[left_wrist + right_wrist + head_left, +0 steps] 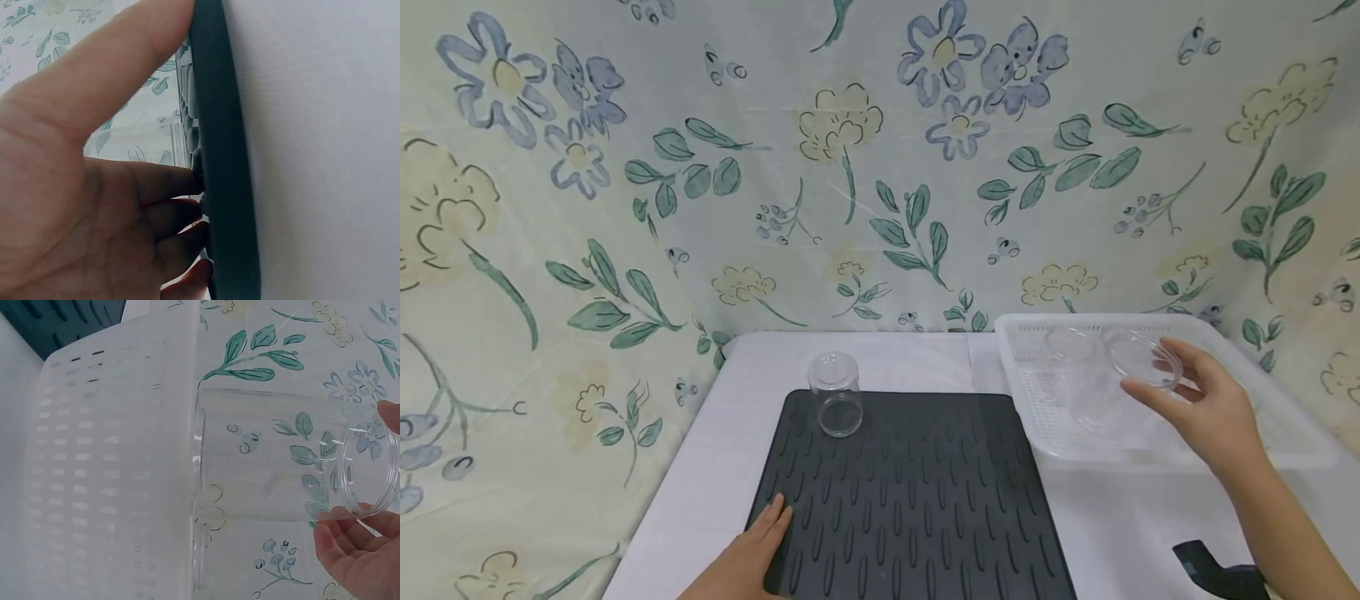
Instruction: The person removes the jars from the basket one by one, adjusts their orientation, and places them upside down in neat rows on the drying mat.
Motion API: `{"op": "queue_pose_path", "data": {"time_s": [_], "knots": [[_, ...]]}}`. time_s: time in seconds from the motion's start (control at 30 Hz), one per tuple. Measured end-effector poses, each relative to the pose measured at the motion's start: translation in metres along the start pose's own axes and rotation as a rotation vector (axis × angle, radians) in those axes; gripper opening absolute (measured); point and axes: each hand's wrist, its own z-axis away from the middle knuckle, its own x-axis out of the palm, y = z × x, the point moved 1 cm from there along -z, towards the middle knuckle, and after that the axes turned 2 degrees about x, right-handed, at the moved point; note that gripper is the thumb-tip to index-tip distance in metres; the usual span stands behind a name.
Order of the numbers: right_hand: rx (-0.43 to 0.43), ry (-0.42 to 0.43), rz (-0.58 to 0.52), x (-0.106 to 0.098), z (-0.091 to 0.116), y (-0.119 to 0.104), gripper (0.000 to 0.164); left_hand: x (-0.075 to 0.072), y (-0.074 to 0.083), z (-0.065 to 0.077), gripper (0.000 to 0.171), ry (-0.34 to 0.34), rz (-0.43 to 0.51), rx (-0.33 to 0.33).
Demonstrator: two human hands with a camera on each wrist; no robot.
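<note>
My right hand [1217, 412] grips a clear jar [262, 462] by its narrower ringed end, thumb on one side and fingers on the other. The jar's body reaches down toward the white basket [1165, 458], overlapping it in the head view. My left hand [748, 546] rests on the left edge of a dark ribbed mat [910, 500], fingers extended. In the left wrist view the thumb and fingertips touch the mat's edge [228, 156]. Another clear jar [837, 375] stands at the mat's far left corner.
A second clear jar [1070, 343] stands inside the basket, left of the held one. A black strip [1217, 571] lies by the right forearm. Floral cloth [865, 183] hangs behind the white table [910, 358] and along its left side.
</note>
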Motion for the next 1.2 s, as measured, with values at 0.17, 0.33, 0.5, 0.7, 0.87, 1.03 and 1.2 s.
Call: {"op": "queue_pose_path", "data": {"time_s": [0.17, 0.33, 0.5, 0.7, 0.87, 1.03, 1.2], "knots": [[-0.032, 0.010, -0.032, 0.002, 0.005, -0.011, 0.084, -0.001, -0.001, 0.000, 0.110, 0.009, -0.001, 0.003], [-0.079, 0.014, -0.043, 0.004, 0.011, -0.023, 0.081, -0.002, -0.001, 0.000, 0.110, 0.023, -0.019, 0.014], [-0.142, 0.021, -0.080, 0.007, 0.017, -0.033, 0.080, -0.002, -0.001, 0.001, 0.112, 0.027, -0.010, 0.007], [-0.193, -0.001, -0.102, 0.012, 0.023, -0.042, 0.081, -0.005, 0.000, 0.002, 0.114, 0.028, 0.017, -0.001], [-0.255, -0.007, -0.135, 0.019, 0.028, -0.049, 0.079, -0.005, 0.001, 0.001, 0.112, 0.030, 0.016, 0.007], [-0.304, -0.054, -0.179, 0.024, 0.033, -0.056, 0.075, -0.004, -0.001, 0.000, 0.112, 0.034, 0.004, 0.014], [-0.292, -0.088, -0.158, 0.031, 0.042, -0.064, 0.075, -0.003, -0.002, -0.001, 0.113, 0.034, 0.003, 0.013]]}}
